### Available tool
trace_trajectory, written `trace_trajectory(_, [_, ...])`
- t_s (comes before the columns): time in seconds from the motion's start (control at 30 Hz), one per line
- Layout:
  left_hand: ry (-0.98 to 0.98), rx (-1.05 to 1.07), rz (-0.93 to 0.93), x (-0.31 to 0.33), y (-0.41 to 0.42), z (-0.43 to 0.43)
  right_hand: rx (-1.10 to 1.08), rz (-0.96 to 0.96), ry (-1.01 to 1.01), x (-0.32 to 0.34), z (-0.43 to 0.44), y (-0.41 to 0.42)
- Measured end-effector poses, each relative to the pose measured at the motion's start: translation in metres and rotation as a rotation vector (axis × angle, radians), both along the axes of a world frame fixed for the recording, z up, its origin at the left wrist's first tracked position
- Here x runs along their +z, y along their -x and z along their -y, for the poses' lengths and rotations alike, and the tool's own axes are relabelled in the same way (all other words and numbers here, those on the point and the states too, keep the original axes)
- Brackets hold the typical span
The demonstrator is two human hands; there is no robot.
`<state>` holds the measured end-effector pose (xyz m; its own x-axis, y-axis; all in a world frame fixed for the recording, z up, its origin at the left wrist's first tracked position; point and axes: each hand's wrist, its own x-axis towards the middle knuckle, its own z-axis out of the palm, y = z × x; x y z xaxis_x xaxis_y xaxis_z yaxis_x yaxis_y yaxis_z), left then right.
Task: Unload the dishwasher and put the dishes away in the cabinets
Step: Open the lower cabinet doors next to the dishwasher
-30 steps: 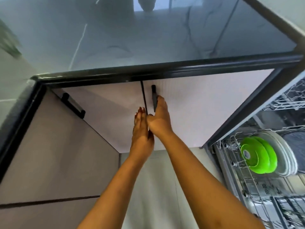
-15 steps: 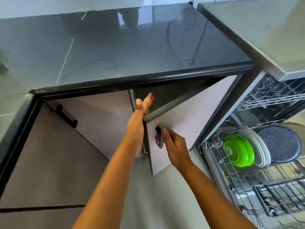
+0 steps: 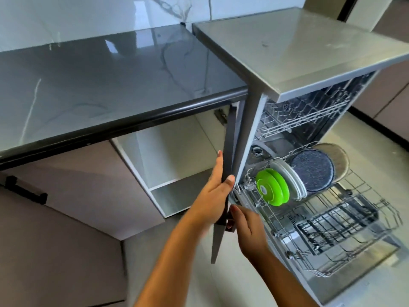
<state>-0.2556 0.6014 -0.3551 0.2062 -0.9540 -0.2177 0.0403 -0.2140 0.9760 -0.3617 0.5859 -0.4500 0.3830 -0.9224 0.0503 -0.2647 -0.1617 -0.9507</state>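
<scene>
The cabinet door (image 3: 229, 138) under the grey counter stands swung wide, edge-on to me, against the dishwasher's side. My left hand (image 3: 215, 191) grips its edge, thumb over the front and fingers behind. My right hand (image 3: 245, 229) holds the black handle (image 3: 230, 224) on the door's outer face. Inside the cabinet a white shelf (image 3: 168, 176) shows bare. In the dishwasher's pulled-out lower rack (image 3: 332, 229) stand a green plate (image 3: 273, 188), white plates (image 3: 292, 178), a dark speckled plate (image 3: 313, 170) and a beige one (image 3: 339, 160).
The glossy grey counter (image 3: 106, 76) runs across the top left. A closed cabinet door with a black handle (image 3: 25, 191) sits at left. The dishwasher's top (image 3: 298, 43) juts out at right, and its upper rack (image 3: 305, 114) looks bare. Pale floor lies below.
The cabinet door went from closed to fully swung out toward the dishwasher. My left hand moved from the door gap to gripping the door's edge; my right hand stayed on the handle.
</scene>
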Motion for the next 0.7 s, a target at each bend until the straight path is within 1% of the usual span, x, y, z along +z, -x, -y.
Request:
trace_trajectory(0.07, [0.066, 0.078, -0.02, -0.008, 0.029, 0.009, -0.079, 0.01, -0.006, 0.008, 0.003, 0.022])
trace_trajectory(0.1, [0.091, 0.109, 0.003, -0.012, 0.045, 0.015, -0.116, -0.008, 0.001, 0.012, 0.007, 0.035])
trace_trajectory(0.2, [0.129, 0.169, 0.159, -0.019, 0.081, 0.032, -0.123, -0.098, 0.037, 0.015, 0.023, 0.066])
trace_trajectory(0.3, [0.16, 0.216, 0.261, -0.019, 0.111, 0.05, -0.148, -0.166, 0.064, 0.016, 0.043, 0.093])
trace_trajectory(0.43, [0.226, 0.267, 0.392, -0.022, 0.143, 0.075, -0.213, -0.103, 0.046, 0.018, 0.064, 0.117])
trace_trajectory(0.5, [0.24, 0.303, 0.438, -0.022, 0.153, 0.085, -0.196, -0.075, 0.018, 0.02, 0.074, 0.126])
trace_trajectory(0.57, [0.255, 0.332, 0.446, -0.025, 0.162, 0.095, -0.19, -0.087, -0.008, 0.018, 0.085, 0.135])
trace_trajectory(0.7, [0.282, 0.391, 0.376, -0.029, 0.175, 0.113, -0.177, -0.097, -0.109, 0.02, 0.102, 0.145])
